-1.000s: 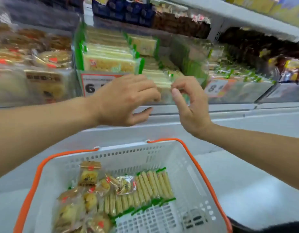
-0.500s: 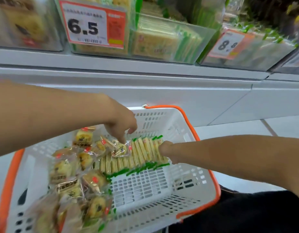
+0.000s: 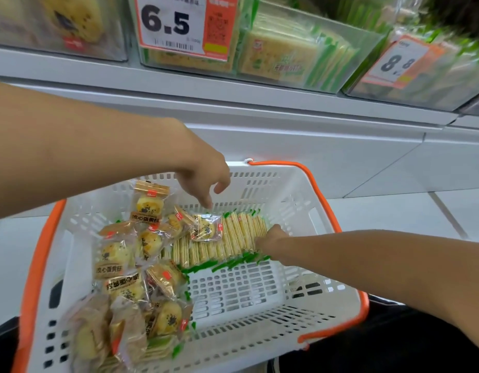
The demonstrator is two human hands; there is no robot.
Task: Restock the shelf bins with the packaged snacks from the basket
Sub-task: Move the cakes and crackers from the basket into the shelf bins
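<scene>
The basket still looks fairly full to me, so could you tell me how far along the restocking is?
Done: the 6.5 bin already holds cracker packs. In hand: both hands are in the basket, the right hand at the cracker row, the left hand above it. Left: that row and the pastry packs.

The right hand's (image 3: 270, 238) fingers were hidden among the cracker packs (image 3: 233, 238). Above both hands, the shelf bins (image 3: 300, 49) were blurred and cropped by the top edge.

White, orange-rimmed basket (image 3: 300, 211) at lower centre holds a row of green-edged crackers (image 3: 233, 238) and, leftward, heaped pastry packs (image 3: 141, 265); clear bins (image 3: 340, 49) above.
</scene>
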